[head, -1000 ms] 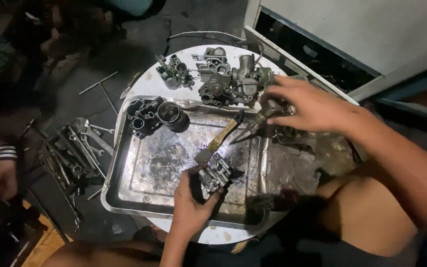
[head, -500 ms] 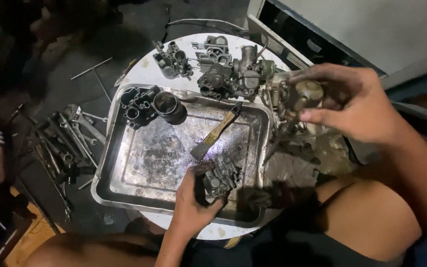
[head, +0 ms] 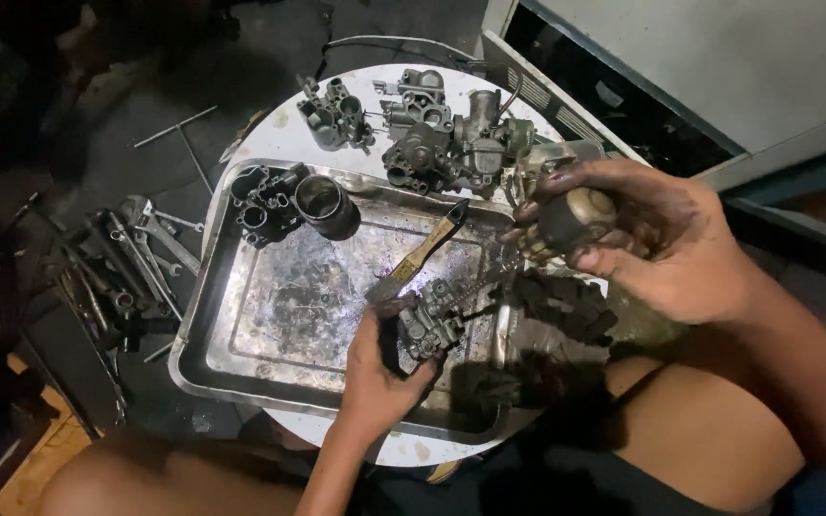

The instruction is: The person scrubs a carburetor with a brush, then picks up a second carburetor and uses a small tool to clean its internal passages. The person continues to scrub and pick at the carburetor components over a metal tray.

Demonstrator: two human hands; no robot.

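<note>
Over the right edge of the metal tray (head: pixel 241 363), your right hand (head: pixel 662 239) is lifted clear of the surface, fingers curled firmly round a rounded metal carburetor part (head: pixel 574 218), which sits in your grip with its dull domed bowl facing the camera; your fingers are blackened with grime. Below and to the left of that hand, your left hand (head: pixel 384 368) rests low inside the tray, closed on a small carburetor body (head: pixel 429 323) with thumb and fingers wrapped round its lower side, so the grey, oily casting pokes up above your knuckles. Just above your left hand a paintbrush (head: pixel 423 256) lies slanted on the tray floor, its bristle end close to the carburetor body. Farther up from that hand, in the tray's far corner, stand a dark cylindrical cup (head: pixel 327 205) and a cluster of black parts (head: pixel 265 201). Beyond the tray, on the round white table (head: pixel 284 134), several more carburetors (head: pixel 442 143) sit grouped, up and left of your right hand. Well to the left of both hands, wrenches (head: pixel 136 258) lie scattered on the floor.
</note>
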